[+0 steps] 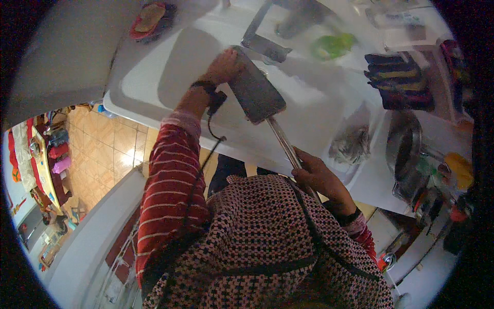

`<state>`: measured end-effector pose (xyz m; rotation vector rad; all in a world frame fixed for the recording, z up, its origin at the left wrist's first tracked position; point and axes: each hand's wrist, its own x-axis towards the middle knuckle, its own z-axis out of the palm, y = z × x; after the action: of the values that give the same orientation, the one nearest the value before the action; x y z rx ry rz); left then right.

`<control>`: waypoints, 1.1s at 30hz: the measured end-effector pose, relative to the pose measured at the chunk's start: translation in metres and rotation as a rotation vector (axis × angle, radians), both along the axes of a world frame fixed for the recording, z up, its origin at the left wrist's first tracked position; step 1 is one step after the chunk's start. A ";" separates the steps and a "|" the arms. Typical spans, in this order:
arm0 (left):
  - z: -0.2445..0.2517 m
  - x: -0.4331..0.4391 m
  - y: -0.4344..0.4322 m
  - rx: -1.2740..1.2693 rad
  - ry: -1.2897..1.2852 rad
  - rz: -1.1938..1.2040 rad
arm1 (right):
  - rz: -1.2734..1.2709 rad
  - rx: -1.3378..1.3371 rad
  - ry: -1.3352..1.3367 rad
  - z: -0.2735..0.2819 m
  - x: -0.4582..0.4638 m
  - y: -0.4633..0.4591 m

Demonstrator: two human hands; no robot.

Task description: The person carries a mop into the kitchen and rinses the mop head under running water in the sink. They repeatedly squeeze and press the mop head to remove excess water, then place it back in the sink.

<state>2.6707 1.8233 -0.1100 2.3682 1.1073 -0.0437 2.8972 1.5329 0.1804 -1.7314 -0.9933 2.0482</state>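
My left hand (225,65) grips the far edge of a flat, dark grey rectangular head (258,87); its fingers look slightly blurred. A long metal handle (283,139) runs from the near end of this head towards my body, and my right hand (314,174) is closed around it. The head is held tilted above a white sink or basin surface (131,83). Beyond it stands a grey angular fixture (266,48), perhaps a faucet. A bright green item (334,44), too blurred to name, lies at the back.
A crumpled clear plastic bag (351,139) lies right of the handle. Farther right are a dark folded bundle (401,81) and a dark pan-like vessel (407,154). A red-rimmed oval item (148,21) sits at the far left. Tiled floor (104,143) shows below left.
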 end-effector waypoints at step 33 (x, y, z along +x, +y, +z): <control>0.154 0.041 -0.187 0.096 -0.655 -0.255 | 0.003 0.031 0.070 -0.023 0.014 -0.017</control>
<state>2.7113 1.6361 0.0440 2.3206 0.5005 0.6588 2.9112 1.5158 0.1578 -1.6318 -1.0017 2.0690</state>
